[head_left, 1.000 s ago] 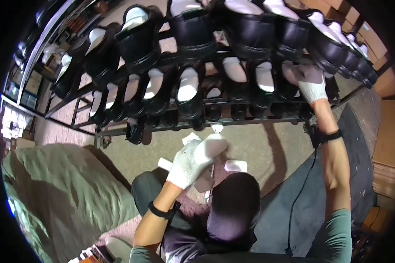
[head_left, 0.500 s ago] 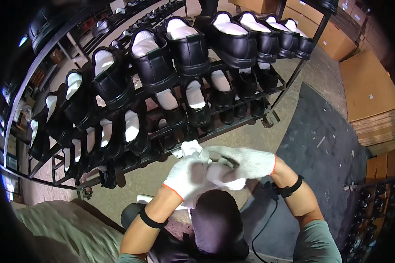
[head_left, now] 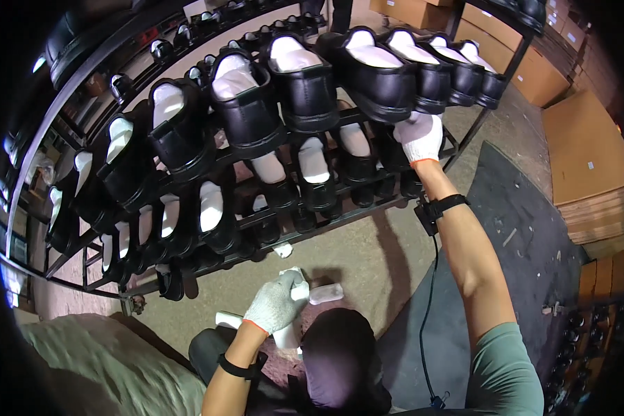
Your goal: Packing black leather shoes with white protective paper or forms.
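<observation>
My left hand [head_left: 279, 305], in a white knit glove with an orange cuff, is closed around a white wad, probably paper [head_left: 299, 288], above the floor near my knee. My right hand [head_left: 421, 136], gloved the same way, reaches far out to the right end of the shoe rack. It is at a black shoe [head_left: 393, 154] on the second tier, just below the black shoe [head_left: 378, 87] on the top tier. The fingers of this hand are mostly hidden there. White stuffing [head_left: 234, 78] fills the openings of many shoes.
The black metal rack [head_left: 329, 220] spans the view with several tiers of shoes. On the floor lie a pale block [head_left: 326, 294] and a white scrap [head_left: 282, 250]. Cardboard [head_left: 584, 142] stands at right beside a dark mat [head_left: 513, 208]. A greenish-grey sack [head_left: 104, 360] is at lower left.
My hands, together over white wads before, are now apart. The right has gone up and forward to the rack; the left has dropped slightly down and left with a white wad.
</observation>
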A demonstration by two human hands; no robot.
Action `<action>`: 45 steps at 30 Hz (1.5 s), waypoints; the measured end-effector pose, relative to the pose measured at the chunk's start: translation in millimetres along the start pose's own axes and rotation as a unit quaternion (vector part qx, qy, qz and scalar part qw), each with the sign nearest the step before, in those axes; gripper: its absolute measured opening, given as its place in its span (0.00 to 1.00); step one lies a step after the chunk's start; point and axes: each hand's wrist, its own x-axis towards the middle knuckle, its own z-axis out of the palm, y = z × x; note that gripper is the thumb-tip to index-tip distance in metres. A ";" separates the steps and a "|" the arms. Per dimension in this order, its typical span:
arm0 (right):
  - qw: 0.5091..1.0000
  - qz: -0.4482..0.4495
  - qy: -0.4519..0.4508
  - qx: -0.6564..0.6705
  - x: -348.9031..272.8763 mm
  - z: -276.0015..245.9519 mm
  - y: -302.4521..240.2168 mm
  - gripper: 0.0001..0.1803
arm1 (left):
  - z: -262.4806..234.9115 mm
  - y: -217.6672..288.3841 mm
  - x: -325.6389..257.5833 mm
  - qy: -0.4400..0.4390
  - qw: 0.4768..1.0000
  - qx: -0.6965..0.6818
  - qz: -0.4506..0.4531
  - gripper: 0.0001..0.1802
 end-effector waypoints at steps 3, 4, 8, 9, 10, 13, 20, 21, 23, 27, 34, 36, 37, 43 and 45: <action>0.988 -0.121 0.027 -0.091 -8.8 3.5 -17.3 0.10 | 4.5 -17.7 -6.2 -0.004 1.000 0.006 -0.015 0.24; 0.991 -0.101 -0.009 -0.092 -5.0 2.5 -8.1 0.09 | 5.2 -16.3 -4.4 -0.009 1.000 0.002 -0.003 0.23; 0.984 -0.061 -0.109 -0.126 -6.7 -11.0 -18.7 0.11 | 10.0 -24.9 -2.5 -0.027 0.999 0.012 -0.033 0.23; 0.982 -0.058 -0.132 -0.124 -8.7 -19.4 -21.2 0.12 | 12.3 -24.6 -1.4 -0.036 0.998 0.011 -0.044 0.24; 0.981 -0.056 -0.134 -0.127 -7.9 -16.7 -12.3 0.12 | 15.0 -29.9 1.3 -0.025 1.000 0.007 -0.008 0.25; 0.964 -0.113 -0.191 -0.143 -1.5 -6.9 2.0 0.12 | 9.3 -29.2 6.3 -0.029 0.998 0.046 -0.027 0.26; 0.968 -0.090 -0.204 -0.120 -3.5 -24.9 18.8 0.13 | -7.3 -14.1 16.2 0.115 0.989 -0.089 0.037 0.24; 0.967 -0.078 -0.217 -0.106 -0.5 -27.1 20.3 0.14 | -15.4 -6.8 16.3 0.115 0.985 -0.121 0.042 0.24; 0.965 -0.211 -0.113 -0.105 -30.2 -69.2 -44.1 0.15 | -30.9 0.9 10.4 0.125 0.976 -0.163 0.070 0.25; 0.843 0.243 -0.298 0.375 -136.3 -106.8 -101.1 0.39 | -56.6 27.1 6.8 0.098 0.953 -0.245 0.148 0.30; 0.557 0.402 -0.281 0.671 -195.8 -116.0 -136.0 0.42 | -23.1 68.7 43.7 0.044 0.927 -0.320 0.189 0.38; 0.671 0.384 -0.162 0.613 -185.7 -119.1 -120.7 0.38 | -22.5 86.8 51.0 0.067 0.935 -0.279 0.208 0.37; 0.749 0.293 -0.153 0.574 -161.4 -127.0 -100.5 0.37 | -30.4 101.0 45.7 0.017 0.914 -0.395 0.088 0.36; 0.957 0.151 0.225 0.102 -10.9 -98.7 69.3 0.30 | -20.7 68.9 38.2 0.114 0.966 -0.198 0.123 0.06; 0.963 0.166 0.210 0.014 23.6 -70.6 83.7 0.35 | -3.7 27.9 24.5 0.172 0.948 -0.252 0.088 0.05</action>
